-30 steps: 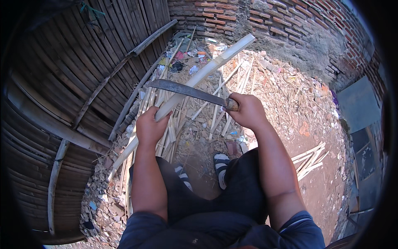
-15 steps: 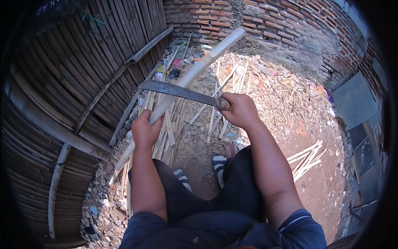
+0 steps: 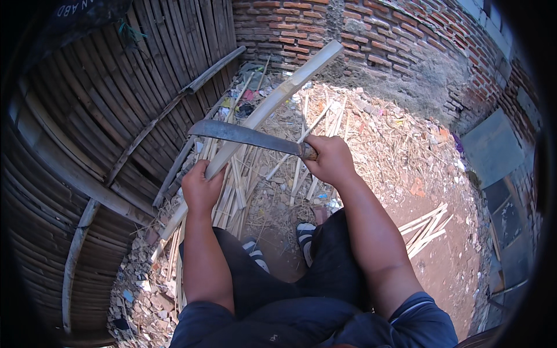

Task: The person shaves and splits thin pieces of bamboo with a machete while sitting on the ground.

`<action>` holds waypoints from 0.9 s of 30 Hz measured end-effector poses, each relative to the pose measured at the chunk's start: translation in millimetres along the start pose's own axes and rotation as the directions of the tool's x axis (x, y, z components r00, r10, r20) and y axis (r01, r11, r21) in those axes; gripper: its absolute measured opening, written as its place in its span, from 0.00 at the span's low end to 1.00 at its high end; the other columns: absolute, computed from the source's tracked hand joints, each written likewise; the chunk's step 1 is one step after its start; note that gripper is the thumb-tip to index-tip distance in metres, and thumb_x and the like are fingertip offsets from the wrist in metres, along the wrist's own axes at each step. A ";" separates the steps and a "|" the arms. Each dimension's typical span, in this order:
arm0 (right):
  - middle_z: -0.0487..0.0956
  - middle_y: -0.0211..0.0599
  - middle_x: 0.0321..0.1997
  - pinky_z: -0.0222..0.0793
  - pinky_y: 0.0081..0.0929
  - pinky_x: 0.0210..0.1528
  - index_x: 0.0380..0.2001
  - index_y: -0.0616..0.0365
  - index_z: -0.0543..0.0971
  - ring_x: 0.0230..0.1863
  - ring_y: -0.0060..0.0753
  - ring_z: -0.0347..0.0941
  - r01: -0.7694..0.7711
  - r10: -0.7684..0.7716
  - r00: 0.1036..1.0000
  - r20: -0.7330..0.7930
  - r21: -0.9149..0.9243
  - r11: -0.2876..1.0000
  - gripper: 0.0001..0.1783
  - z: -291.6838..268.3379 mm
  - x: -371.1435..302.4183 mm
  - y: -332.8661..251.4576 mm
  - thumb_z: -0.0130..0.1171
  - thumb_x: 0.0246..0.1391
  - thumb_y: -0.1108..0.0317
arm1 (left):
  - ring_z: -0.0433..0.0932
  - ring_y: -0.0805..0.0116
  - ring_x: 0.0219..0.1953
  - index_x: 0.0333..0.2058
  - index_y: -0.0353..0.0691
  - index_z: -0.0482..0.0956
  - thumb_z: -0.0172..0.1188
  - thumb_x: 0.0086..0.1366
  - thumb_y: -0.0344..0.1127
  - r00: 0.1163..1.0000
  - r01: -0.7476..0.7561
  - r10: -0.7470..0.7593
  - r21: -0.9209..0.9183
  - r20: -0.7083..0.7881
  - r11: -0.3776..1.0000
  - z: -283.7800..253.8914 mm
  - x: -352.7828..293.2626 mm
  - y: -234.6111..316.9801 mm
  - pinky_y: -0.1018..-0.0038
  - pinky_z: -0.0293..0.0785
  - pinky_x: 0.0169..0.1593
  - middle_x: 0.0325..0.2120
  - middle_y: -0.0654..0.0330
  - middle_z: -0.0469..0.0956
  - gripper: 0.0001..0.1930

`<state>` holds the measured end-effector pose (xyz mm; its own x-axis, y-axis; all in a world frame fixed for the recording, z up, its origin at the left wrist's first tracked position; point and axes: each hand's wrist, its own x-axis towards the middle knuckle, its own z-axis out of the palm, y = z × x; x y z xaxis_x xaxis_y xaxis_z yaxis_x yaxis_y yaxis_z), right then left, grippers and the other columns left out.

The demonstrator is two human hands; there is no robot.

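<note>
My left hand (image 3: pixel 201 187) is closed around a long pale split-bamboo strip (image 3: pixel 278 93), which slants from low on the left up to the far wall. In my right hand (image 3: pixel 332 160) is the wooden handle of a machete (image 3: pixel 249 136). Its dark, broad blade points left and lies across the strip, a little beyond my left hand. Whether the edge bites into the bamboo I cannot tell. Below the strip, several cut bamboo strips (image 3: pixel 239 188) lie on the ground by my feet.
A bamboo-slat wall (image 3: pixel 64 151) rises close on the left. Ahead stands a brick wall (image 3: pixel 301 26). Shavings and rubble (image 3: pixel 383 133) cover the ground, and a small pile of bamboo strips (image 3: pixel 425 229) lies at right. Grey panels (image 3: pixel 493 142) lean at the far right.
The machete has shifted slightly left and down along the strip, with my right hand moving along with it. My left hand keeps its grip on the bamboo.
</note>
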<state>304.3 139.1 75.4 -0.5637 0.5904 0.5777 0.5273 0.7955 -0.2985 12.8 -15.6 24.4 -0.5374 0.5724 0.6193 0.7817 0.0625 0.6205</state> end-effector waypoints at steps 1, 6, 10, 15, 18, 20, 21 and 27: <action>0.85 0.44 0.32 0.78 0.47 0.39 0.42 0.51 0.86 0.35 0.56 0.84 0.035 -0.034 0.999 0.011 -0.035 0.999 0.17 -0.4 0.5 -3.6 0.76 0.48 0.64 | 0.86 0.43 0.33 0.35 0.37 0.86 0.80 0.58 0.44 1.000 0.005 -0.005 0.007 -0.006 1.000 0.0 -0.7 -1.5 0.59 0.80 0.37 0.30 0.46 0.86 0.18; 0.86 0.43 0.34 0.80 0.48 0.42 0.44 0.51 0.85 0.37 0.54 0.85 -0.040 0.039 0.998 -0.046 -0.013 0.999 0.20 2.7 0.6 7.4 0.77 0.45 0.63 | 0.87 0.44 0.33 0.36 0.37 0.87 0.80 0.58 0.44 1.000 0.011 -0.011 0.015 -0.001 1.000 -1.5 -1.2 -1.5 0.60 0.80 0.37 0.30 0.47 0.86 0.17; 0.86 0.46 0.35 0.80 0.48 0.43 0.46 0.52 0.85 0.39 0.57 0.85 -0.173 0.177 0.980 -0.087 0.049 0.984 0.20 -0.6 2.3 14.8 0.76 0.48 0.63 | 0.87 0.45 0.32 0.36 0.38 0.87 0.80 0.58 0.44 0.999 0.026 -0.027 0.044 0.019 0.999 -2.0 -0.1 1.7 0.60 0.80 0.37 0.30 0.47 0.86 0.17; 0.85 0.45 0.33 0.80 0.48 0.42 0.43 0.52 0.85 0.37 0.56 0.84 -0.059 0.059 0.998 -0.001 0.000 0.998 0.18 -2.4 -0.2 9.5 0.76 0.47 0.63 | 0.84 0.55 0.26 0.35 0.36 0.86 0.82 0.57 0.42 0.999 -0.039 0.039 0.014 -0.032 0.999 5.7 -1.9 -2.4 0.65 0.78 0.34 0.25 0.49 0.84 0.18; 0.85 0.45 0.32 0.79 0.48 0.41 0.41 0.52 0.84 0.36 0.56 0.84 0.036 -0.036 0.999 -0.006 -0.044 0.998 0.17 -1.2 -0.7 5.2 0.76 0.47 0.63 | 0.84 0.55 0.27 0.35 0.35 0.86 0.82 0.57 0.42 0.999 -0.023 0.023 0.021 -0.030 1.000 5.6 -2.5 -0.6 0.65 0.78 0.35 0.25 0.49 0.84 0.18; 0.85 0.45 0.32 0.79 0.48 0.41 0.41 0.52 0.84 0.36 0.56 0.84 0.010 -0.012 1.000 -0.029 -0.043 0.999 0.17 -2.7 -0.8 7.8 0.76 0.47 0.62 | 0.85 0.56 0.27 0.35 0.35 0.85 0.82 0.57 0.42 0.999 -0.020 0.020 0.013 -0.026 1.000 6.3 -1.6 1.4 0.64 0.78 0.35 0.26 0.48 0.84 0.18; 0.85 0.45 0.32 0.80 0.48 0.41 0.41 0.52 0.84 0.36 0.56 0.84 -0.040 0.039 0.998 -0.040 -0.027 0.999 0.17 -4.0 -0.9 12.3 0.76 0.47 0.62 | 0.85 0.56 0.27 0.34 0.35 0.85 0.82 0.57 0.42 1.000 -0.019 0.019 0.021 -0.018 1.000 5.9 -1.1 3.4 0.64 0.78 0.35 0.26 0.48 0.84 0.18; 0.85 0.45 0.32 0.80 0.48 0.42 0.42 0.52 0.84 0.37 0.56 0.84 -0.170 0.171 0.981 -0.092 0.018 0.985 0.18 -12.3 -2.0 20.2 0.75 0.49 0.60 | 0.85 0.55 0.28 0.35 0.34 0.85 0.82 0.57 0.42 1.000 -0.013 0.013 0.025 0.002 1.000 5.2 -1.5 8.5 0.63 0.78 0.35 0.26 0.47 0.84 0.19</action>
<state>323.9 152.4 77.6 -0.4048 0.7023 0.5855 0.6040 0.6861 -0.4054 21.8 -11.6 26.2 -0.5263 0.5749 0.6265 0.7963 0.0749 0.6002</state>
